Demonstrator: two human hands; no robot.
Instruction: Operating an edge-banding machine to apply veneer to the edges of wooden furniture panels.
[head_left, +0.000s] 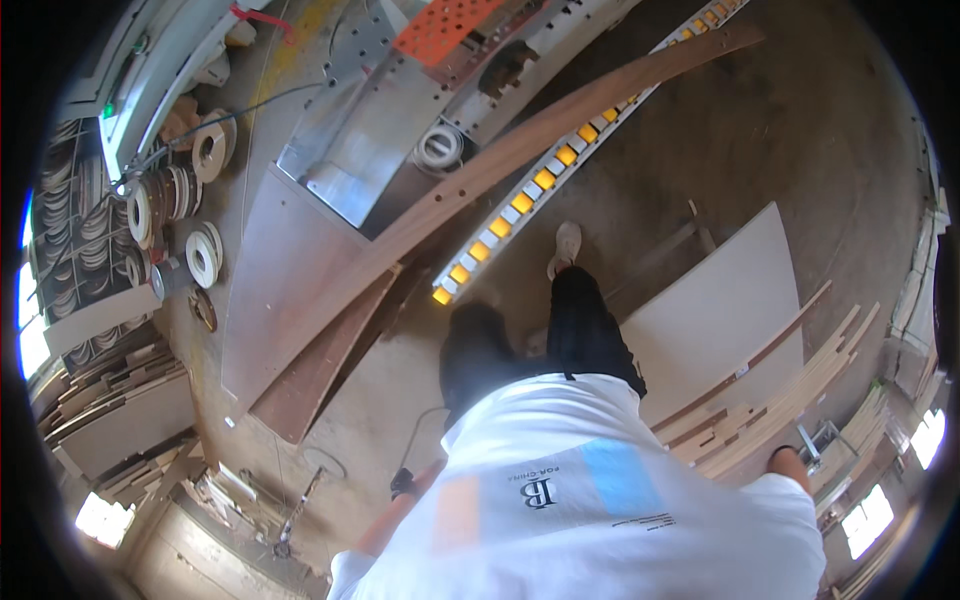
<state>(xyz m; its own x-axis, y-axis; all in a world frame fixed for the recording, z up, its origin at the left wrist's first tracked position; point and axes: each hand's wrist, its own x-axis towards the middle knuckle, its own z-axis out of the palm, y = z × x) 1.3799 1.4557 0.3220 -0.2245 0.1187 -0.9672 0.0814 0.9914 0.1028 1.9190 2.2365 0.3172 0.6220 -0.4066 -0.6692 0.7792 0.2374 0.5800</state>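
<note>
Timber strips (795, 388) lie at the right, side by side in a loose, staggered bundle, overlapping the near edge of a large pale panel (735, 305). They are the stock nearest the right forearm (791, 467). Each looks long, narrow and dry. In my judgement a single strip is light, stiff across its depth but inclined to flex along its length, not slippery, and liable to splinter at raw ends. Best hold: near mid-length, across both long edges; two spaced holds for the longer pieces.

The right forearm ends at a dark edge just beside a metal fitting (815, 447). The right hand cannot be made out; grip and contact undetermined. The left hand (404, 484) is low beside the white shirt (560, 490), a dark covering or band on it. A thin, cord-like line runs close by. Whether the fingers are spread, closed or holding anything cannot be told.

Forward of the legs, a curved brown board (470, 187) lies diagonally, alongside a rail of yellow and white blocks (523, 203). Beyond stands a metal machine bed (365, 150) with a white roll (438, 148) near it. Further left, more rolls (203, 258) are grouped near shelving.
</note>
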